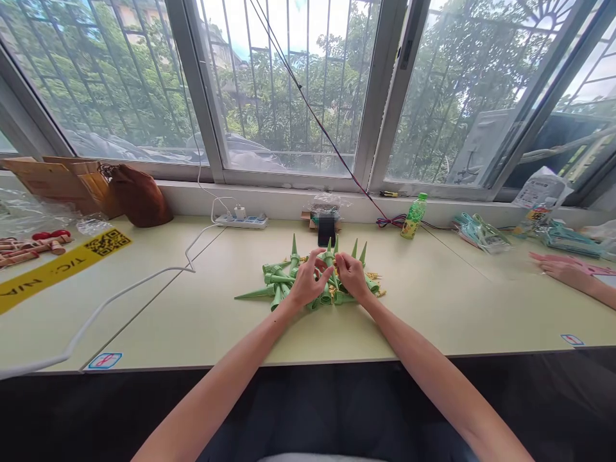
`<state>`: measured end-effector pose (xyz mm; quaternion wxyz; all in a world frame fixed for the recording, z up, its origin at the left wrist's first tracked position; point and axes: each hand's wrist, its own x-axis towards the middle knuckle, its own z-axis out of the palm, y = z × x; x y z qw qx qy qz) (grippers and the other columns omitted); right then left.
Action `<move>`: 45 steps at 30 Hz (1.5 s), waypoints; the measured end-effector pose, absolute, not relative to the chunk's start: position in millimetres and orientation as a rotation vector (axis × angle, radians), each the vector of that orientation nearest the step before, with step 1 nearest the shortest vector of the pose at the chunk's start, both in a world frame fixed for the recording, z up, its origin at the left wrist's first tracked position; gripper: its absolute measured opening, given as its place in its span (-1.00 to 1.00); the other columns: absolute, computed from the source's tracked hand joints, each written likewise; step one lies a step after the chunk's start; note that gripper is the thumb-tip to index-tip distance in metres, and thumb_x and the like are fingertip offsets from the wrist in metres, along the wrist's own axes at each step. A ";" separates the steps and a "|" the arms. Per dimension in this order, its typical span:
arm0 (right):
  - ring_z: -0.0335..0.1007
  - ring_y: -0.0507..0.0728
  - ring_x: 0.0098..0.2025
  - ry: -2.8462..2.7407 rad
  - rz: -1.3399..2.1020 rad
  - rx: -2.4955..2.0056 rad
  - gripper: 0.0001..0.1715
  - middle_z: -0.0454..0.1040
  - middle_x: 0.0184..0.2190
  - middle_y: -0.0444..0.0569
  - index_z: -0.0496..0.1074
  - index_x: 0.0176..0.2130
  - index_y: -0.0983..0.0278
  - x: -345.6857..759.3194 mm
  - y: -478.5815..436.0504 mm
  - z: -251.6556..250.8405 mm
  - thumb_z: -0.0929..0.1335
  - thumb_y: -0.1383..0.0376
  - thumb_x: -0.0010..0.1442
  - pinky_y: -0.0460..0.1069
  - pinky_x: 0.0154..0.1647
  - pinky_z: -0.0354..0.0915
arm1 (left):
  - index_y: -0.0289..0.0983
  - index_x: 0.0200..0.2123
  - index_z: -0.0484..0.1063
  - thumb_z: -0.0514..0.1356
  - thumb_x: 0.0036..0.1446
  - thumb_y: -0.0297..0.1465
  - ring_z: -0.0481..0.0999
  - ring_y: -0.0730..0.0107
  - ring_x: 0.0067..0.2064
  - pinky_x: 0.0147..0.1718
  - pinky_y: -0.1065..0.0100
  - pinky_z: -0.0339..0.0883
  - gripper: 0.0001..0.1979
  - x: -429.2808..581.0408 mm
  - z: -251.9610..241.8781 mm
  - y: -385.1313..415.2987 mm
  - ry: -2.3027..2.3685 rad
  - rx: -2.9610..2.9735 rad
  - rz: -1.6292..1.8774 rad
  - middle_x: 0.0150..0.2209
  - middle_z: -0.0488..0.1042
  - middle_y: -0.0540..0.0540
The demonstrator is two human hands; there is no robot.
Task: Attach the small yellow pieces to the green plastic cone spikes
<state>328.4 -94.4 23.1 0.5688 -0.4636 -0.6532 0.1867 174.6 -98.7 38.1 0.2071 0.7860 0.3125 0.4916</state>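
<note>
Green plastic cone-shaped spikes lie heaped on our pale yellow-green tabletop, below grey-framed, barred windows. Over them, our left hand curls loosely, thumb apart; our right hand clenches, contents hidden.

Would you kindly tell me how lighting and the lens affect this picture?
In the head view, backlight burns patches of sky almost white; wide-angle distortion splays the window frames outward at the top; the area below the table goes dark; and the yellow bits among the green spikes look too small to make out.
</note>
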 end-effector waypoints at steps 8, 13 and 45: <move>-0.02 -0.01 -0.59 -1.494 0.490 -1.087 -0.40 0.11 -0.67 -0.18 0.12 -0.57 0.23 328.9 -95.9 25.2 0.17 -0.12 0.28 -0.07 -0.58 0.00 | -0.21 0.18 0.15 0.19 0.17 -0.39 0.46 0.40 -0.29 -0.33 0.37 0.39 -0.49 175.4 30.8 -95.7 0.833 2.316 1.366 -0.22 0.43 -0.10; 0.03 -0.01 -0.64 -1.448 0.586 -1.078 -0.37 0.15 -0.72 -0.17 0.14 -0.61 0.23 329.4 -94.0 23.5 0.18 -0.13 0.26 -0.07 -0.61 0.02 | -0.21 0.16 0.18 0.15 0.22 -0.40 0.44 0.38 -0.26 -0.27 0.34 0.40 -0.55 174.4 28.5 -93.7 0.827 2.377 1.362 -0.19 0.45 -0.13; -0.06 -0.02 -0.56 -1.640 0.457 -0.977 -0.46 0.08 -0.63 -0.21 0.11 -0.52 0.24 323.2 -100.2 24.8 0.17 -0.04 0.33 -0.08 -0.54 -0.02 | -0.22 -0.06 0.29 -0.08 0.34 -0.09 0.36 0.47 -0.60 -0.51 0.43 0.34 -0.63 177.3 42.3 -100.3 0.924 1.893 1.338 -0.64 0.22 0.12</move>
